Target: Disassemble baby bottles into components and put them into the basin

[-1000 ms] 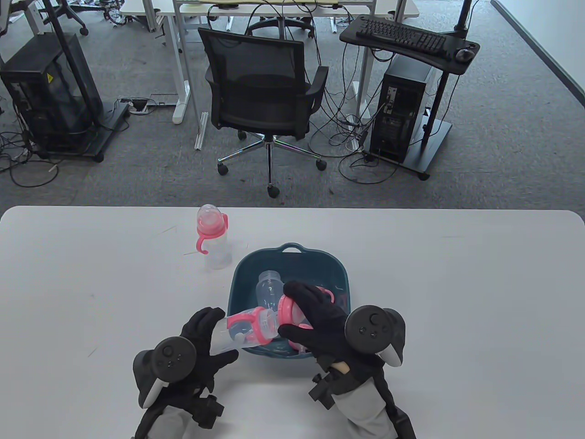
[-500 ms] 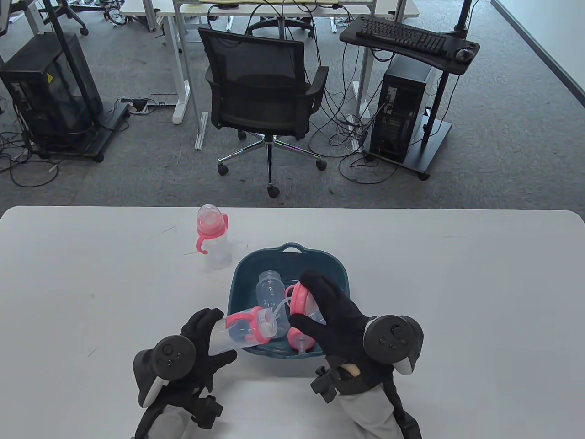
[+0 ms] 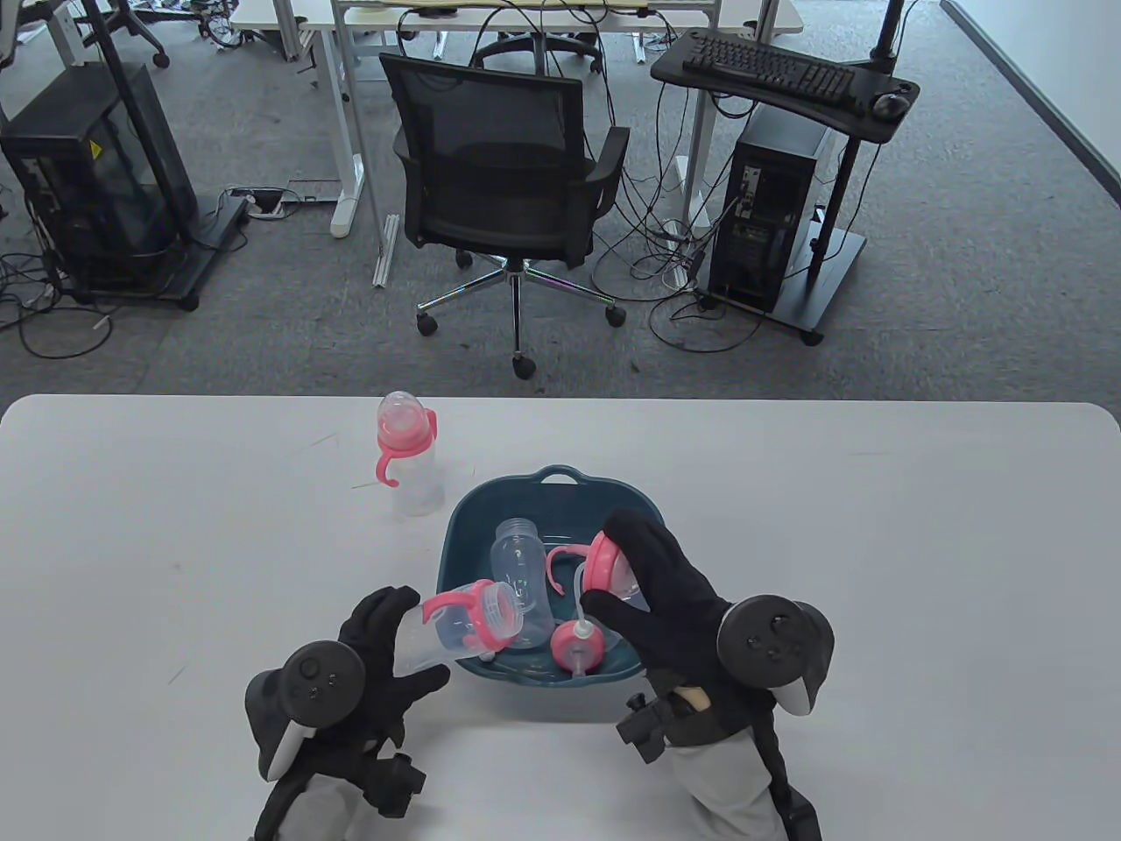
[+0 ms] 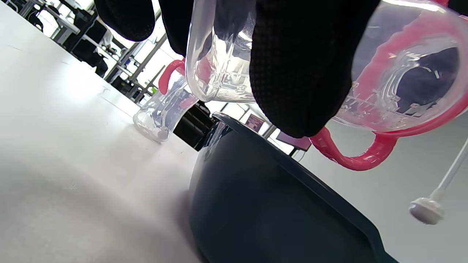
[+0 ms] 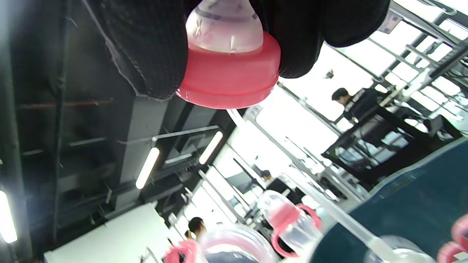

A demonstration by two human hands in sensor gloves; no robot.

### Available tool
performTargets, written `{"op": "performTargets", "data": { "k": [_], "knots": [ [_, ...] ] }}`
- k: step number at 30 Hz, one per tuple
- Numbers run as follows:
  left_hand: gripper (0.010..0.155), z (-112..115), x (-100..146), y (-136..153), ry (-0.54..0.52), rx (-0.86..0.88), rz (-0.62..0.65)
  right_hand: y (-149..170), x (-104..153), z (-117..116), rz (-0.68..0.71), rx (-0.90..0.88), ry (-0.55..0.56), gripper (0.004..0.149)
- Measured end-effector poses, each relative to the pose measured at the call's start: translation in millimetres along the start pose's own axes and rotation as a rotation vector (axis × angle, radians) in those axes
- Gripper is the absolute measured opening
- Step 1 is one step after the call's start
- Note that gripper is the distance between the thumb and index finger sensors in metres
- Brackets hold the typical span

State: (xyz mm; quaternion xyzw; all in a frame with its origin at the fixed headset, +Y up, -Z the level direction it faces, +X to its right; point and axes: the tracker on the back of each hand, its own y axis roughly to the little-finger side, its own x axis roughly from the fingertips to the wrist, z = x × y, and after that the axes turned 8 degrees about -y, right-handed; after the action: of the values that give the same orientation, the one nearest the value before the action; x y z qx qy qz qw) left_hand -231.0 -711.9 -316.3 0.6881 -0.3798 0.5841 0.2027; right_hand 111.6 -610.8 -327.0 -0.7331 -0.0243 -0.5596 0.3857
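The left hand [image 3: 385, 653] grips the clear bottle body [image 3: 442, 626] tilted at the basin [image 3: 560, 491] rim while the right hand's [image 3: 657, 596] fingers [image 5: 146, 47] clasp the unscrewed pink cap [image 3: 602, 565], straw seemingly attached, over the basin for dropping.

Even overhead light; blown-out wrist backgrounds.

Open bottle [image 3: 460, 624] tilted at teal basin [image 3: 644, 517] rim — pink nipple cap [image 3: 604, 565] above
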Motion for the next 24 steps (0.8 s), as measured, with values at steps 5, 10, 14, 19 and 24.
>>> {"op": "performTargets", "data": {
  "k": [5,10,14,19,24],
  "knots": [
    [0.091,-0.9,-0.2,1.3,-0.009,0.012,-0.002,9.0,-4.2,-10.9,-0.042,0.044,-0.056,0.073],
    [0.091,-0.8,-0.3,2.4,-0.011,0.016,-0.003,16.3,-8.5,-25.6,-0.085,0.079,-0.124,0.073],
    [0.091,-1.0,-0.4,3.2,-0.012,0.018,-0.002,24.7,-11.0,-36.0,-0.128,0.115,-0.182,0.073],
    [0.091,-1.0,-0.6,3.9,-0.013,0.024,-0.001,37.7,-12.1,-44.9,-0.199,0.121,-0.262,0.073],
    [0.091,-0.9,-0.4,4.1,-0.015,0.023,0.002,48.0,-12.9,-55.6,-0.243,0.178,-0.299,0.072]
  ]
}}
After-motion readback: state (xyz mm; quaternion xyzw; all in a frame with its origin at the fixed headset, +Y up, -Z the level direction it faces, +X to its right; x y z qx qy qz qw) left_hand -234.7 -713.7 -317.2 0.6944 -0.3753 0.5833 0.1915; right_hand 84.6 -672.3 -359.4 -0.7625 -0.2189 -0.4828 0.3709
